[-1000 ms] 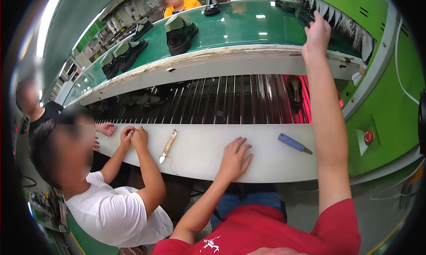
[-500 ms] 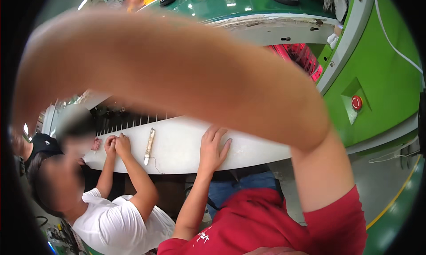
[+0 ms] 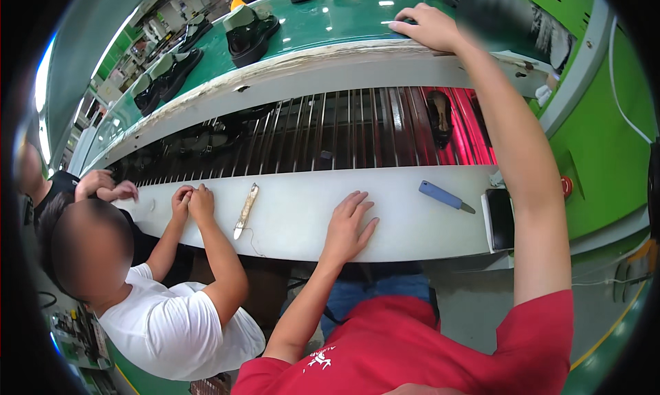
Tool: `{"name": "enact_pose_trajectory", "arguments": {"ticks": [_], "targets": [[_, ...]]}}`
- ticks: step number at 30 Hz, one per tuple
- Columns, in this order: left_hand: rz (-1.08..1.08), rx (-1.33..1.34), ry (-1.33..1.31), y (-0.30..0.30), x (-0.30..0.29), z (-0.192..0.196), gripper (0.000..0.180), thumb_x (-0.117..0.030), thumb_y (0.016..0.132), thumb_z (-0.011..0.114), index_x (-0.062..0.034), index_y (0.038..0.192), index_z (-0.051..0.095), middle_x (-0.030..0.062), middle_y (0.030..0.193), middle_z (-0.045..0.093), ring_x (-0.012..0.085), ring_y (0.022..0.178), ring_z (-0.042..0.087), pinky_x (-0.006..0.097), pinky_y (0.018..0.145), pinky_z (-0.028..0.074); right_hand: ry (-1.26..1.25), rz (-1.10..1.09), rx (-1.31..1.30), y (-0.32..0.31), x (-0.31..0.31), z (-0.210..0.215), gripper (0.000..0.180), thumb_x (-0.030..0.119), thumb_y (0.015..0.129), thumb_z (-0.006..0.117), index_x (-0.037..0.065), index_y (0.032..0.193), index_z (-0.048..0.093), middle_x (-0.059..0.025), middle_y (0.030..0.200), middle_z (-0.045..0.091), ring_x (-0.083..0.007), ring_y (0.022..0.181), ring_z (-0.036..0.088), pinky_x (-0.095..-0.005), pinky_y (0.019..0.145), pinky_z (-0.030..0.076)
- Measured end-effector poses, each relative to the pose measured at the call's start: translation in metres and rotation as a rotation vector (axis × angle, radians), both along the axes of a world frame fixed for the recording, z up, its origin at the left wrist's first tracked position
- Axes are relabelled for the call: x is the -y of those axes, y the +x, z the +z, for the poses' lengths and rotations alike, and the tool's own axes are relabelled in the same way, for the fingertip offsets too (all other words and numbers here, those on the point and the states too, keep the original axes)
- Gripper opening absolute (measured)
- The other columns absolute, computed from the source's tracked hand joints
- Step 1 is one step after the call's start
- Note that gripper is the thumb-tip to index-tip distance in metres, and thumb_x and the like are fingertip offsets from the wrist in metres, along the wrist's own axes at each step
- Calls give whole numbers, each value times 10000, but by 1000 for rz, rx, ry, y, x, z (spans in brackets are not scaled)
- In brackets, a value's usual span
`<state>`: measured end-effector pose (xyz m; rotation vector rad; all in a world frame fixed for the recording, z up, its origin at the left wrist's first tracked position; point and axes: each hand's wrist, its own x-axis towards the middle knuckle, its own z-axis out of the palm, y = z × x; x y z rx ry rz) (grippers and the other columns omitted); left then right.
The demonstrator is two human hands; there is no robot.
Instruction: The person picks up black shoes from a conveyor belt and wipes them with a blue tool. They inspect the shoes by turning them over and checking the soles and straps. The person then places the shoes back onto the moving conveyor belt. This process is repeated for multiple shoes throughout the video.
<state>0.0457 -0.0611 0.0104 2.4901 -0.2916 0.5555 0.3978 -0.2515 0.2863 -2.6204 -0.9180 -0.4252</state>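
My left hand [image 3: 349, 226] lies palm down on the white worktop [image 3: 302, 213], fingers apart and nothing in it. Out past the rollers, my right hand [image 3: 432, 28] rests at the edge of the green conveyor belt [image 3: 344, 25]. Its thumb and fingers are parted, with a small dark patch between them that I cannot make out. A blue-handled tool with a short metal tip [image 3: 440, 195] lies on the worktop right of my left hand. Left of that hand is a slim, pale wrapped tool [image 3: 246, 211] with a thread by it.
Black shoes [image 3: 249, 37] stand on the green belt. One dark shoe [image 3: 438, 118] sits on the rollers [image 3: 344, 130] under red light. A dark flat object with a white edge [image 3: 500, 220] is at the worktop's right end. A co-worker in white [image 3: 175, 326] sits to my left, both hands raised together.
My right arm has swung from across the view out to the far right, its hand now at the belt edge. The rollers and blue-handled tool have come into sight. My left hand stays flat.
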Motion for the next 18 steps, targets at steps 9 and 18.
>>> {"name": "enact_pose_trajectory", "arguments": {"ticks": [9, 18], "targets": [[3, -13, -33, 0, -1, -3, 391, -188, 951, 785, -42, 1303, 698, 183, 1494, 627, 411, 1446, 543, 514, 1194, 446, 75, 65, -28, -8, 5, 3, 613, 637, 1017, 620, 143, 1352, 756, -201, 1363, 661, -361, 1286, 636, -440, 1103, 492], [-35, -8, -66, 1, -5, -4, 398, -194, 943, 803, -44, 1295, 693, 181, 1460, 643, 403, 1440, 550, 509, 1189, 454, 120, 115, -21, -3, 11, 2, 595, 622, 1019, 627, 130, 1322, 768, -216, 1355, 666, -376, 1282, 643, -426, 1110, 486]]}}
